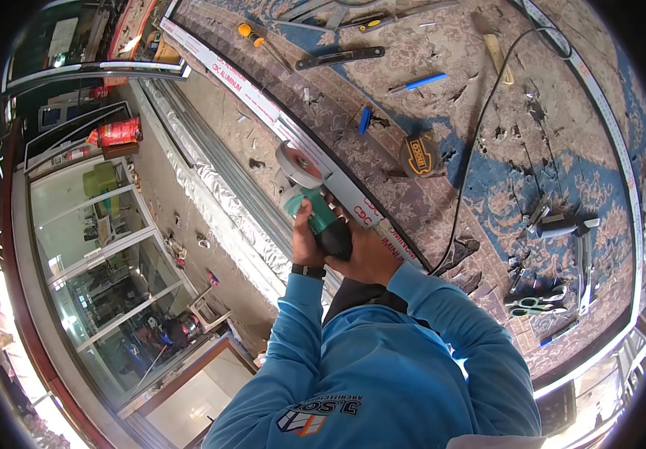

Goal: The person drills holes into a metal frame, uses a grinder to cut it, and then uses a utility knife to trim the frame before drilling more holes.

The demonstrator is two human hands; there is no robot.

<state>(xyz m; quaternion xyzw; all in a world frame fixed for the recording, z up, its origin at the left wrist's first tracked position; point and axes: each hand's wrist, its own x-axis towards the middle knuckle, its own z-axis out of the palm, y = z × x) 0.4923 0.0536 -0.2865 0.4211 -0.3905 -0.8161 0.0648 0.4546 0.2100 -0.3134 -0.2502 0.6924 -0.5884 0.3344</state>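
Observation:
A green and black angle grinder is held in both hands, its guard and disc over a long aluminum profile covered in white film with red lettering. My left hand, with a dark watch at the wrist, wraps round the grinder's green body, thumb on top. My right hand is closed round the black rear part of the grinder. Whether the disc touches the profile cannot be made out.
On the carpet table lie a screwdriver, a level, a blue pen, a tape measure, a brush and scissors. A black cable crosses it. Metal profiles lie left.

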